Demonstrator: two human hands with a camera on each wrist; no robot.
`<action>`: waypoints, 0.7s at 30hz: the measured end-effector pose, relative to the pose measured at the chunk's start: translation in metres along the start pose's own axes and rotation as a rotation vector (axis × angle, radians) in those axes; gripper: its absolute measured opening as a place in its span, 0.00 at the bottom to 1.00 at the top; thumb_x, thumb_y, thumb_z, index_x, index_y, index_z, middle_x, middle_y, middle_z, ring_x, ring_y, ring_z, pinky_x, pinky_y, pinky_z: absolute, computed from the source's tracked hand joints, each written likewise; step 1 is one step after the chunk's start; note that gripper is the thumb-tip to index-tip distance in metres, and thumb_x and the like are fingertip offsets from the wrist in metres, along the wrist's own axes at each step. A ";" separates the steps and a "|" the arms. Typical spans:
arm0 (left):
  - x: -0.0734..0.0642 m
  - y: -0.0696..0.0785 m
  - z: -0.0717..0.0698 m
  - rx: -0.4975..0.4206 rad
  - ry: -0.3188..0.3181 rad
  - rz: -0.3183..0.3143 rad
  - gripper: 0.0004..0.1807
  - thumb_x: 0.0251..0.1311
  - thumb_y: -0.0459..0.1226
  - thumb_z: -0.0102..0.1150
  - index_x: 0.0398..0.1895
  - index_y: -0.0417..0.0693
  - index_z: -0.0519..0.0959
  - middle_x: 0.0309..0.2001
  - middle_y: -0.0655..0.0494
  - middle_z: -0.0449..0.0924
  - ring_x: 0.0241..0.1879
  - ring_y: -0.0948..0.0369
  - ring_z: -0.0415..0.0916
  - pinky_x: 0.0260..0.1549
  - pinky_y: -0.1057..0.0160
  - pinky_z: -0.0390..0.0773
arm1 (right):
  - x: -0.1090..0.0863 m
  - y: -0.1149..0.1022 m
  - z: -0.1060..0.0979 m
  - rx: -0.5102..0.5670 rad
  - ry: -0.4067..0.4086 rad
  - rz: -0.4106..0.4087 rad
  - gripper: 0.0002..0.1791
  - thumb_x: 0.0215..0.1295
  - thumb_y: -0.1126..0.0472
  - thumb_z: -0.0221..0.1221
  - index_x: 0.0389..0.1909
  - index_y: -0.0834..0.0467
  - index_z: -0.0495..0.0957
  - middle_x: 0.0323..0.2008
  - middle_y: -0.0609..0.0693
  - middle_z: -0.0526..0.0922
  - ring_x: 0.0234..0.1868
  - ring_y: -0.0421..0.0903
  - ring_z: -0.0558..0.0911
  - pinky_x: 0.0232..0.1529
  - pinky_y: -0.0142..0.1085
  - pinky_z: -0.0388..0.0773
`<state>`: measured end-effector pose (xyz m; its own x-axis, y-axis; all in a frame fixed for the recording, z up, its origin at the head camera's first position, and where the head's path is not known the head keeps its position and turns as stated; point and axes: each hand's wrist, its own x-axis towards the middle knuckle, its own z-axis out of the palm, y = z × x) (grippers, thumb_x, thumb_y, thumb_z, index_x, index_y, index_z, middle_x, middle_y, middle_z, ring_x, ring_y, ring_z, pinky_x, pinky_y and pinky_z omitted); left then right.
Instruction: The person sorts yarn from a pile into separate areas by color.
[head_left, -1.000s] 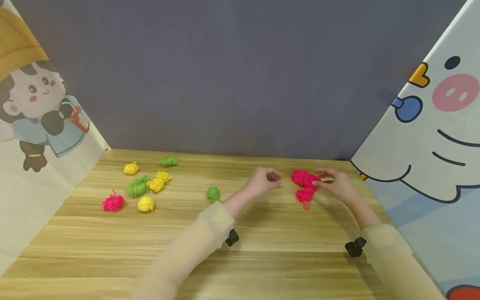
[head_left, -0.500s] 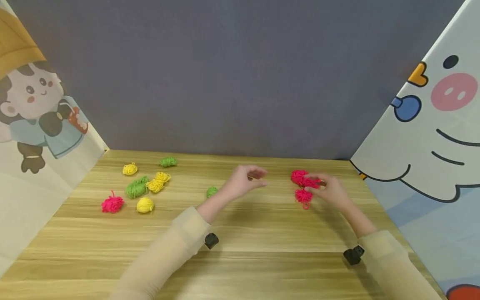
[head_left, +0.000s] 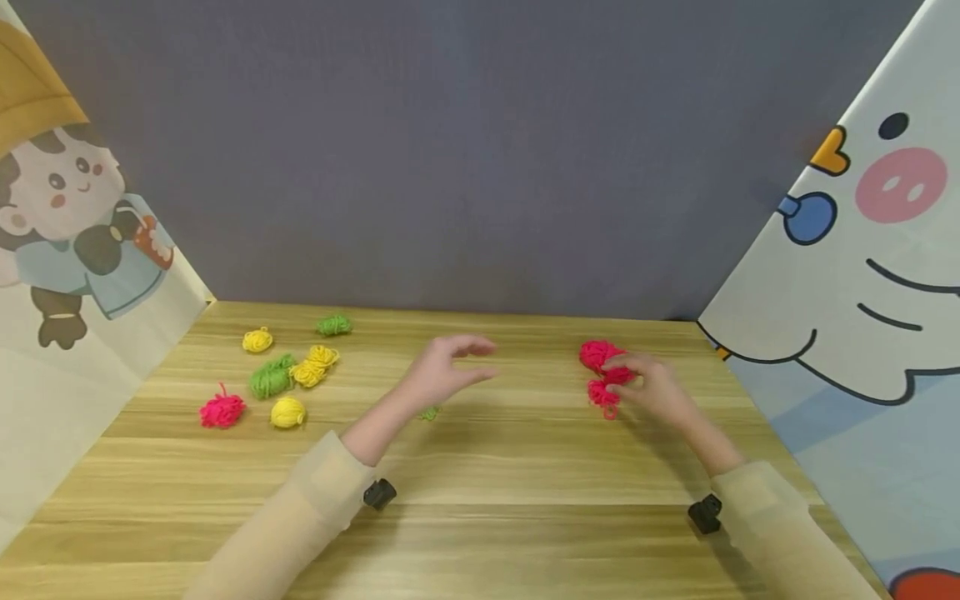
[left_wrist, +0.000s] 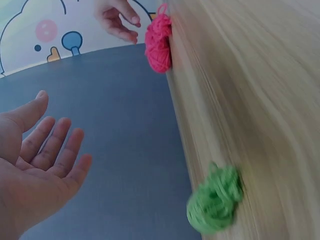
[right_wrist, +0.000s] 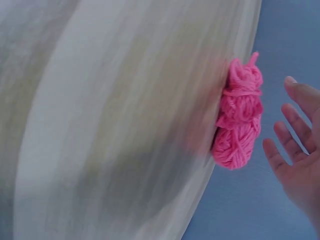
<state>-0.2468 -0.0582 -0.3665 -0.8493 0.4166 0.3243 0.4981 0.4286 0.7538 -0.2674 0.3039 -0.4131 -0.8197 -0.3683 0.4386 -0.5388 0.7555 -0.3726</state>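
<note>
My left hand (head_left: 447, 368) hovers above the table with its fingers spread and nothing in them. Beneath it lies a small green yarn ball (left_wrist: 215, 201), mostly covered by the hand and wrist in the head view. At the right, a cluster of pink yarn bundles (head_left: 598, 355) rests on the wood, one with a loop sticking out toward the front. My right hand (head_left: 656, 389) is over the right side of this cluster and overlaps it in the head view. In the right wrist view, a gap shows between its loosely extended fingers and the pink yarn (right_wrist: 239, 117).
At the table's left lie more yarn balls: a pink one (head_left: 222, 410), a round yellow one (head_left: 288, 412), a green one (head_left: 272, 377), two more yellow and a green one (head_left: 333, 325) behind. A grey panel (head_left: 450, 167) stands at the back, with printed panels on both sides.
My left hand has moved left, away from the pink yarn, and now covers the middle green ball. My right hand has shifted slightly toward the front; the yarn stays put.
</note>
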 end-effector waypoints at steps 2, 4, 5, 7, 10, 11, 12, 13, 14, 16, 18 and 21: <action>-0.006 -0.002 -0.005 0.022 0.000 -0.002 0.22 0.55 0.43 0.66 0.53 0.50 0.78 0.51 0.58 0.81 0.52 0.60 0.76 0.59 0.58 0.71 | -0.001 0.001 0.002 -0.008 -0.009 -0.008 0.17 0.45 0.68 0.71 0.40 0.60 0.83 0.40 0.56 0.84 0.46 0.58 0.79 0.44 0.50 0.77; -0.011 -0.005 -0.010 0.048 0.001 -0.008 0.22 0.54 0.44 0.66 0.53 0.51 0.78 0.51 0.58 0.81 0.53 0.59 0.76 0.59 0.56 0.71 | -0.001 0.003 0.004 -0.004 -0.032 -0.005 0.17 0.46 0.68 0.71 0.40 0.61 0.83 0.40 0.56 0.84 0.47 0.57 0.79 0.45 0.51 0.77; -0.014 -0.006 -0.012 0.061 0.000 -0.011 0.22 0.54 0.44 0.66 0.53 0.51 0.78 0.51 0.58 0.81 0.54 0.58 0.75 0.59 0.55 0.71 | -0.001 0.004 0.004 -0.002 -0.041 0.002 0.17 0.47 0.67 0.71 0.41 0.61 0.82 0.40 0.56 0.84 0.47 0.57 0.79 0.44 0.51 0.77; -0.019 -0.008 -0.017 0.077 0.007 -0.016 0.22 0.54 0.43 0.66 0.53 0.51 0.78 0.52 0.58 0.80 0.54 0.57 0.75 0.58 0.54 0.72 | -0.002 0.005 0.005 0.000 -0.058 0.012 0.17 0.47 0.67 0.71 0.41 0.61 0.82 0.40 0.55 0.84 0.46 0.56 0.79 0.44 0.51 0.78; -0.026 -0.012 -0.025 0.098 0.028 -0.026 0.21 0.54 0.41 0.67 0.53 0.51 0.78 0.53 0.58 0.80 0.54 0.57 0.75 0.57 0.53 0.73 | -0.003 0.008 0.007 -0.007 -0.068 0.006 0.17 0.47 0.67 0.71 0.41 0.60 0.83 0.39 0.54 0.84 0.45 0.55 0.79 0.44 0.51 0.77; -0.028 -0.013 -0.028 0.104 0.038 -0.030 0.21 0.54 0.40 0.67 0.53 0.52 0.79 0.53 0.58 0.80 0.54 0.57 0.75 0.57 0.53 0.73 | -0.003 0.009 0.008 -0.011 -0.065 -0.008 0.17 0.46 0.67 0.71 0.40 0.60 0.83 0.39 0.54 0.85 0.45 0.55 0.79 0.47 0.52 0.76; -0.030 -0.014 -0.032 0.109 0.048 -0.032 0.21 0.54 0.40 0.67 0.53 0.51 0.79 0.53 0.58 0.79 0.54 0.57 0.75 0.57 0.52 0.73 | -0.003 0.010 0.009 -0.017 -0.061 -0.023 0.17 0.45 0.67 0.72 0.39 0.59 0.83 0.39 0.53 0.85 0.45 0.55 0.79 0.49 0.54 0.74; -0.032 -0.015 -0.035 0.117 0.055 -0.033 0.21 0.54 0.40 0.67 0.53 0.52 0.79 0.53 0.58 0.80 0.54 0.56 0.75 0.57 0.52 0.73 | -0.003 0.011 0.010 -0.024 -0.057 -0.038 0.16 0.45 0.68 0.72 0.38 0.59 0.83 0.38 0.52 0.85 0.45 0.55 0.80 0.50 0.54 0.74; -0.034 -0.017 -0.038 0.126 0.061 -0.035 0.21 0.54 0.40 0.67 0.53 0.52 0.79 0.53 0.58 0.80 0.54 0.56 0.75 0.57 0.52 0.73 | -0.003 0.012 0.012 -0.028 -0.053 -0.056 0.17 0.44 0.68 0.72 0.38 0.59 0.84 0.38 0.52 0.85 0.45 0.56 0.80 0.52 0.55 0.72; -0.039 -0.019 -0.045 0.141 0.070 -0.041 0.21 0.54 0.41 0.66 0.53 0.53 0.79 0.53 0.58 0.79 0.54 0.56 0.75 0.57 0.51 0.72 | -0.002 0.014 0.014 -0.042 -0.046 -0.084 0.17 0.42 0.69 0.73 0.37 0.59 0.84 0.37 0.52 0.85 0.44 0.56 0.81 0.52 0.55 0.72; -0.043 -0.023 -0.051 0.161 0.076 -0.040 0.21 0.55 0.43 0.66 0.53 0.53 0.79 0.53 0.58 0.79 0.55 0.55 0.75 0.57 0.50 0.72 | -0.003 0.016 0.016 -0.052 -0.049 -0.098 0.17 0.42 0.69 0.73 0.37 0.59 0.84 0.37 0.51 0.85 0.44 0.55 0.81 0.50 0.53 0.73; -0.051 -0.028 -0.061 0.189 0.086 -0.040 0.22 0.54 0.44 0.67 0.54 0.52 0.78 0.54 0.56 0.79 0.56 0.54 0.74 0.57 0.49 0.72 | -0.003 0.017 0.018 -0.055 -0.058 -0.097 0.17 0.42 0.69 0.73 0.36 0.58 0.84 0.37 0.51 0.85 0.44 0.55 0.80 0.46 0.50 0.76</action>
<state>-0.2284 -0.1407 -0.3693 -0.8767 0.3301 0.3499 0.4810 0.5896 0.6489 -0.2773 0.3085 -0.4357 -0.7751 -0.4707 0.4216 -0.6059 0.7429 -0.2844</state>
